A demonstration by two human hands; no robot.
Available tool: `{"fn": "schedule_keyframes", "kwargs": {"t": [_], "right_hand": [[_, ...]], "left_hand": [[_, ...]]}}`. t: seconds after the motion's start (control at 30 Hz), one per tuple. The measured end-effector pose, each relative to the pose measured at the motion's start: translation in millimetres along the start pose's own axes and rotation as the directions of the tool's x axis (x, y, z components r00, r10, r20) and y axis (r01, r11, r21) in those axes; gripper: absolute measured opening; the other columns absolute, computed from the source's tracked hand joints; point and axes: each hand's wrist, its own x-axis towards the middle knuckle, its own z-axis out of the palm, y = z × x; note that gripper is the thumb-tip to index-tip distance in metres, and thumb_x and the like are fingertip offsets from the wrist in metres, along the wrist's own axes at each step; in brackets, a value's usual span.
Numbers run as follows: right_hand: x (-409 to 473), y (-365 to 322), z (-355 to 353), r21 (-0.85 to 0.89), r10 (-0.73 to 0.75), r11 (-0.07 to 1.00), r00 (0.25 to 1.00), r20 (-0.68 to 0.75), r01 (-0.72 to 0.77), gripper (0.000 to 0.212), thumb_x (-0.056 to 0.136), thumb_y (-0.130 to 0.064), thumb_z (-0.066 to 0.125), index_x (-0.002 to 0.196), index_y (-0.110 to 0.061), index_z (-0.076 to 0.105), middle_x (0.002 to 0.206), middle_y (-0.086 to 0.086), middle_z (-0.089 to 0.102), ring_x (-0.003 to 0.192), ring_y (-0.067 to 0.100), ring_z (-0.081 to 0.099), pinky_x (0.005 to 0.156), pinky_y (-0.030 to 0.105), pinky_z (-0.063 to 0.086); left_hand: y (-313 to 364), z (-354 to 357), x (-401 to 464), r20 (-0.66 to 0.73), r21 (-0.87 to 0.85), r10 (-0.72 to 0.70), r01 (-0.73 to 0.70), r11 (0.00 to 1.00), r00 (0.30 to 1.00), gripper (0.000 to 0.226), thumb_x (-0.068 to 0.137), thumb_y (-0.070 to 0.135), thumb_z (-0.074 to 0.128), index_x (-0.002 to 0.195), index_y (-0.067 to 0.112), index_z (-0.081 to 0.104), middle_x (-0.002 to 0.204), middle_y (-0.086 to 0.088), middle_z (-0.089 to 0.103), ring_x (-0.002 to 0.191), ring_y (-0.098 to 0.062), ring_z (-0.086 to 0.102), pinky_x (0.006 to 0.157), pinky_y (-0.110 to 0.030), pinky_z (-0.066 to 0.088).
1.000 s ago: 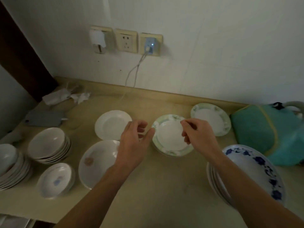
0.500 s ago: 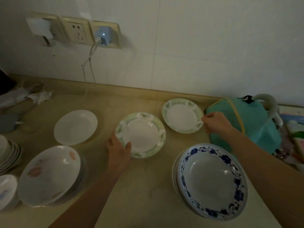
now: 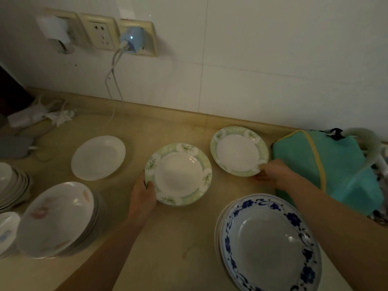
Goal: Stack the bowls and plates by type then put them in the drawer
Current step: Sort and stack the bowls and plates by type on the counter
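while my left hand (image 3: 142,194) curls round the near-left rim of the middle green-rimmed plate (image 3: 178,174), thumb over the edge, my right hand (image 3: 270,174) pinches the near-right rim of the other green-rimmed plate (image 3: 239,151), which lies just beside the teal bag (image 3: 336,164). both plates sit flat on the counter (image 3: 178,238), close but apart. i judge this the matching step: the two green ones belong together, so the next move calls for lifting the right one clear of the bag and setting it squarely on the one my left hand steadies.

the plain white plate (image 3: 98,158) lies alone to the left, the flowered stack (image 3: 56,219) sits near-left, and the blue-patterned stack (image 3: 270,242) near-right. no drawer shows.

half a second ago my right fingers were only reaching the far plate's edge; now they are under and over it. my left hand has crept further onto its rim. a second ago both hands were on the middle plate.
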Motion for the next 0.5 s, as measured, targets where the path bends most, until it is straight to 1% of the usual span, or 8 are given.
{"fn": "schedule_keyframes", "kwargs": {"t": [0.07,0.1,0.2,0.23,0.33,0.37,0.43,0.5], "right_hand": [[1.5,0.6,1.4,0.026,0.008,1.000,1.000,0.008,-0.008,0.030,0.097,0.009,0.052,0.126,0.010,0.057,0.091,0.024,0.070,0.077,0.032,0.069,0.073,0.041,0.060],[1.8,0.5,2.2,0.035,0.006,0.999,1.000,0.007,-0.006,0.030,0.097,0.011,0.052,0.126,0.010,0.057,0.090,0.023,0.070,0.076,0.031,0.069,0.069,0.039,0.060],[1.0,0.3,2.5,0.056,-0.020,0.998,1.000,-0.009,0.020,0.031,0.095,0.013,0.052,0.125,0.011,0.058,0.085,0.019,0.068,0.070,0.027,0.067,0.048,0.030,0.060],[1.7,0.7,1.6,0.068,-0.029,0.997,1.000,-0.012,0.030,0.031,0.094,0.013,0.053,0.125,0.011,0.058,0.086,0.020,0.068,0.071,0.027,0.068,0.049,0.030,0.060],[1.5,1.2,-1.5,0.121,-0.060,0.991,0.998,0.020,0.057,0.035,0.093,0.013,0.055,0.128,0.010,0.057,0.095,0.022,0.069,0.081,0.029,0.069,0.070,0.039,0.060],[0.1,1.5,-2.6,0.136,-0.076,0.988,0.996,0.036,0.070,0.036,0.093,0.013,0.056,0.129,0.009,0.056,0.099,0.022,0.068,0.085,0.030,0.069,0.074,0.040,0.060],[-5.1,0.5,-5.9,0.186,-0.118,0.977,0.990,0.071,0.103,0.034,0.094,0.011,0.057,0.128,0.006,0.057,0.104,0.021,0.069,0.088,0.030,0.069,0.073,0.039,0.058],[-13.0,-6.0,-9.8,0.254,-0.176,0.957,0.978,0.114,0.143,0.025,0.096,0.008,0.056,0.121,0.003,0.059,0.103,0.020,0.070,0.084,0.029,0.072,0.066,0.036,0.060]], "left_hand": [[-0.4,-2.4,0.8,0.014,-0.017,-0.013,0.013,1.000,1.000,0.045,0.098,0.004,0.041,0.138,0.019,0.057,0.124,-0.006,0.067,0.115,-0.027,0.063,0.096,-0.047,0.054],[-0.8,-4.0,1.1,0.028,-0.033,-0.018,0.019,0.999,0.999,0.046,0.098,0.004,0.041,0.138,0.020,0.057,0.123,-0.005,0.067,0.112,-0.026,0.064,0.094,-0.047,0.056],[-2.5,-9.3,3.4,0.076,-0.103,-0.036,0.044,0.994,0.996,0.047,0.100,0.004,0.041,0.139,0.024,0.056,0.119,-0.001,0.069,0.107,-0.022,0.067,0.088,-0.050,0.060],[-3.1,-10.6,4.1,0.086,-0.122,-0.039,0.050,0.991,0.996,0.046,0.100,0.004,0.042,0.139,0.025,0.057,0.119,0.000,0.070,0.106,-0.022,0.068,0.086,-0.051,0.060],[-5.3,-13.5,5.1,0.106,-0.158,-0.034,0.050,0.986,0.994,0.044,0.101,0.003,0.045,0.135,0.027,0.058,0.117,-0.003,0.070,0.103,-0.024,0.070,0.081,-0.052,0.062],[-5.9,-14.2,5.6,0.109,-0.164,-0.032,0.050,0.985,0.993,0.044,0.101,0.003,0.046,0.135,0.027,0.058,0.117,-0.005,0.070,0.102,-0.025,0.070,0.079,-0.049,0.063],[-7.0,-14.5,7.2,0.108,-0.171,-0.037,0.055,0.984,0.993,0.044,0.101,0.003,0.047,0.137,0.025,0.058,0.116,-0.004,0.070,0.099,-0.021,0.071,0.070,-0.039,0.064],[-7.7,-14.4,8.2,0.097,-0.181,-0.038,0.055,0.982,0.995,0.043,0.101,0.005,0.049,0.138,0.024,0.058,0.111,0.002,0.071,0.092,-0.011,0.070,0.058,-0.023,0.059]]}}
